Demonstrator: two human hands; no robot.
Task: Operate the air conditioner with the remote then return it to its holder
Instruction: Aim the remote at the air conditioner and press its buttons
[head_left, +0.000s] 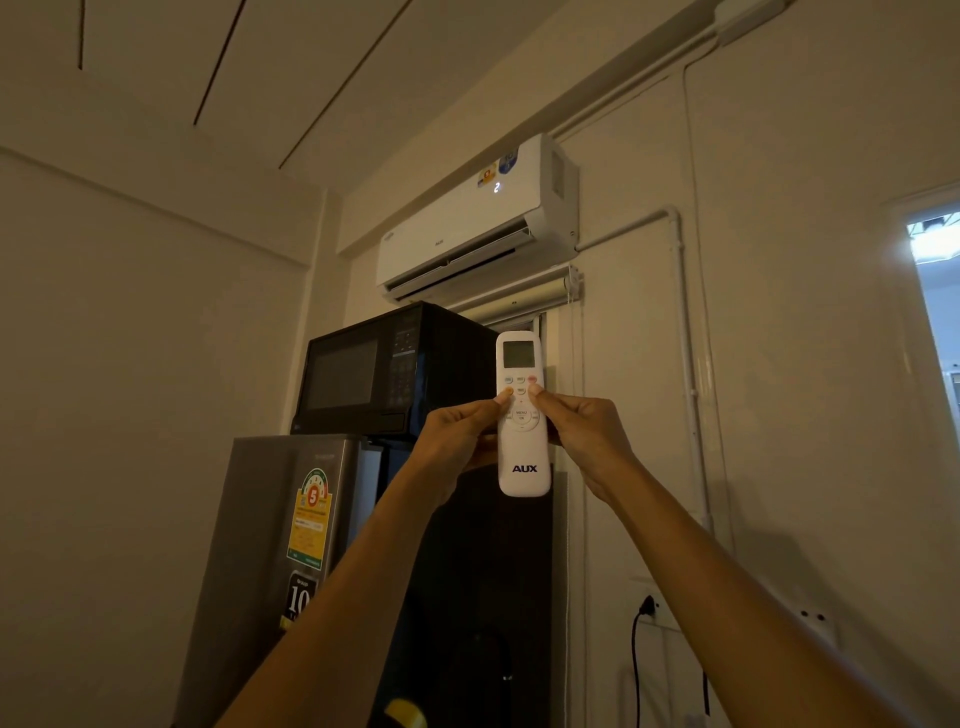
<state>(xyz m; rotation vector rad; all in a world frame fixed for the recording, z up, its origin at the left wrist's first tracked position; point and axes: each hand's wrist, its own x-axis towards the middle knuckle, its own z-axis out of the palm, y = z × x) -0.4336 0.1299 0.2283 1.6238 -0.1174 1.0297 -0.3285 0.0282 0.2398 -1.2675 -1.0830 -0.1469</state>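
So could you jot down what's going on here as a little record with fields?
Held item: white AUX remote, upright, screen end up
Left hand: grips the remote's left edge, thumb on a button
Right hand: grips the right edge, thumb on a button
Air conditioner: wall-mounted above, display lit, flap open
Below it: microwave on a fridge
Remote holder: not visible

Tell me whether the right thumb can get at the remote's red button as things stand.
Probably yes: the right hand already grips the remote, thumb lying just below the red button, nothing between them.
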